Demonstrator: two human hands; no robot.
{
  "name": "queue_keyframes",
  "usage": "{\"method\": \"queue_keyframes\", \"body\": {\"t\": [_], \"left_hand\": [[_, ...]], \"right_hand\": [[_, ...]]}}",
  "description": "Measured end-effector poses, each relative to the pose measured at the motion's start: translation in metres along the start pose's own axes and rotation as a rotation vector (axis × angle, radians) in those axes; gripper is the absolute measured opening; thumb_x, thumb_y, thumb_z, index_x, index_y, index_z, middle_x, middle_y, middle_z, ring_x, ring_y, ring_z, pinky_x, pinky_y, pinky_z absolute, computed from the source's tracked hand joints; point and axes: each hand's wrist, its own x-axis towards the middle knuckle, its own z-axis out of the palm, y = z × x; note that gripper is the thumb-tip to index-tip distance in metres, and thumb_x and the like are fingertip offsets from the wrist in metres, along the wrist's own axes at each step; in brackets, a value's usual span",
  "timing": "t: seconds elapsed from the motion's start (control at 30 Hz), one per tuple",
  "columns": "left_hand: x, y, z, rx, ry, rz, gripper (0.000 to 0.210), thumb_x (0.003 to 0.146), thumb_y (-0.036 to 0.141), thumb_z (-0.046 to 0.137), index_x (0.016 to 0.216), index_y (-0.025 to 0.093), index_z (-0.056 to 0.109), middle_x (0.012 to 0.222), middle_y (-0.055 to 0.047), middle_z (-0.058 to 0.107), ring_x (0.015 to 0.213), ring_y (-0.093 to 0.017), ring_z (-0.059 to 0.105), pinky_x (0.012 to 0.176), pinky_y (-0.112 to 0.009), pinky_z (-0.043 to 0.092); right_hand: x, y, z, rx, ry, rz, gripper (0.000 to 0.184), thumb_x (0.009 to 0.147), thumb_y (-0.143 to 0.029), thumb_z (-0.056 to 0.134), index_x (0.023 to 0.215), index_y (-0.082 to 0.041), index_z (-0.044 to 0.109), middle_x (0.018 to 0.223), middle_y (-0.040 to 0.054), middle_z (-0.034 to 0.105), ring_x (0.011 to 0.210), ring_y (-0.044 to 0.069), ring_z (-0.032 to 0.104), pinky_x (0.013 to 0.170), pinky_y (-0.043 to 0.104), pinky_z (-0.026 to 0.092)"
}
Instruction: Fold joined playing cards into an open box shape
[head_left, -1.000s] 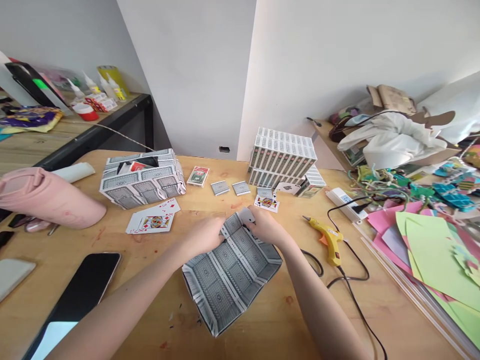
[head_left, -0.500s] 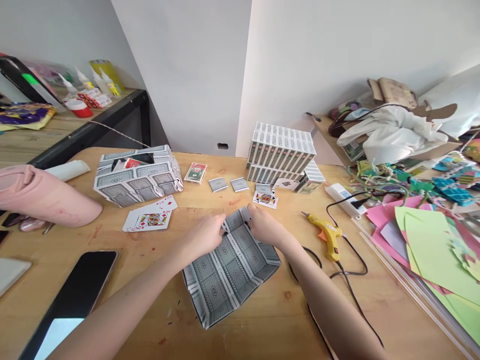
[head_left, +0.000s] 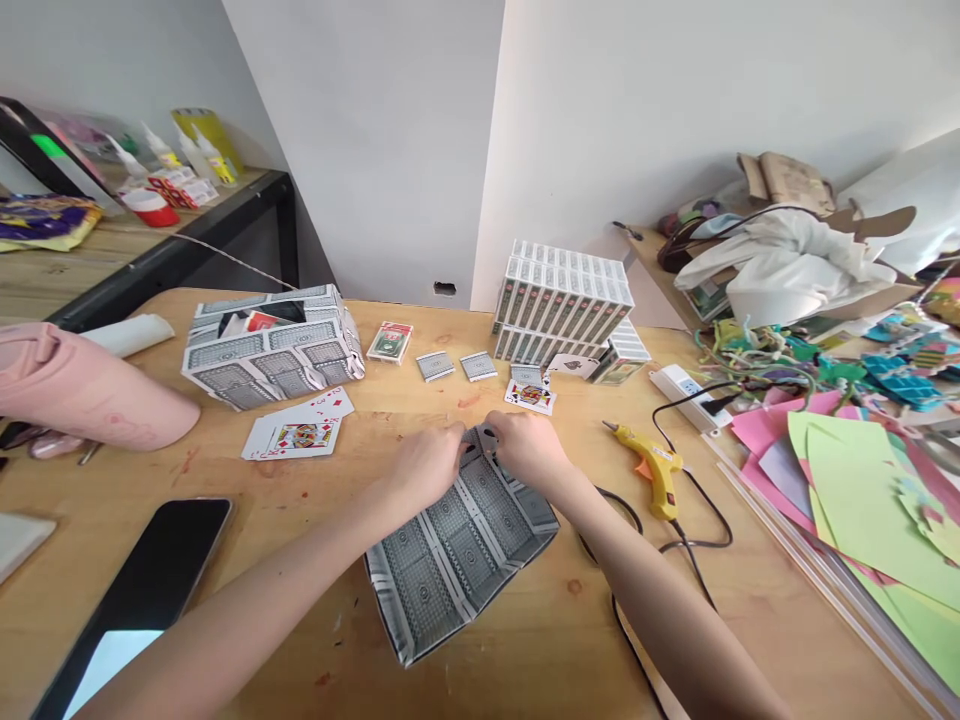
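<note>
You are pinching the far corner of the card tray (head_left: 457,550) on the wooden table (head_left: 525,660), left hand (head_left: 424,470) and right hand (head_left: 525,450) pressed close; it looks light, flimsy, best gripped along its folded rims.

card tray (head_left: 457,545) | shallow open box of grey-patterned playing-card backs | lies flat on the table (head_left: 525,660), turned diagonally | far end pinched together, near end open

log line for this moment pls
left hand + right hand: pinching far end of card tray | glue gun: lying right | table
</note>
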Motion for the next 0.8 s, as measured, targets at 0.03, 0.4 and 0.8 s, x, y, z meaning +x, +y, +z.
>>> {"method": "queue_keyframes", "body": {"t": [0.03, 0.4, 0.8], "left_hand": [[0.000, 0.000, 0.000, 0.002, 0.002, -0.001, 0.025, 0.090, 0.026, 0.034, 0.095, 0.016, 0.057, 0.083, -0.014, 0.068, 0.077, -0.029, 0.066, 0.059, -0.034, 0.044], [-0.003, 0.004, 0.003, 0.043, 0.014, 0.036, 0.025, 0.091, 0.027, 0.034, 0.094, 0.016, 0.057, 0.078, -0.014, 0.068, 0.074, -0.030, 0.066, 0.058, -0.034, 0.044], [0.000, -0.002, 0.003, -0.041, -0.005, 0.014, 0.023, 0.090, 0.027, 0.036, 0.094, 0.017, 0.057, 0.084, -0.012, 0.068, 0.079, -0.027, 0.065, 0.063, -0.033, 0.045]], "right_hand": [[0.001, 0.000, -0.002, -0.014, -0.018, -0.009, 0.017, 0.076, -0.015, 0.046, 0.085, -0.020, 0.060, 0.085, 0.0075, 0.068, 0.079, 0.021, 0.062, 0.057, 0.026, 0.030], [0.006, 0.003, -0.008, -0.085, -0.067, -0.099, 0.019, 0.074, -0.010, 0.047, 0.082, -0.017, 0.063, 0.085, 0.0112, 0.069, 0.078, 0.022, 0.063, 0.057, 0.026, 0.034], [0.000, 0.011, 0.014, 0.123, 0.050, -0.055, 0.022, 0.082, -0.011, 0.038, 0.083, -0.018, 0.059, 0.078, 0.0052, 0.067, 0.071, 0.015, 0.059, 0.057, 0.022, 0.030]]}}
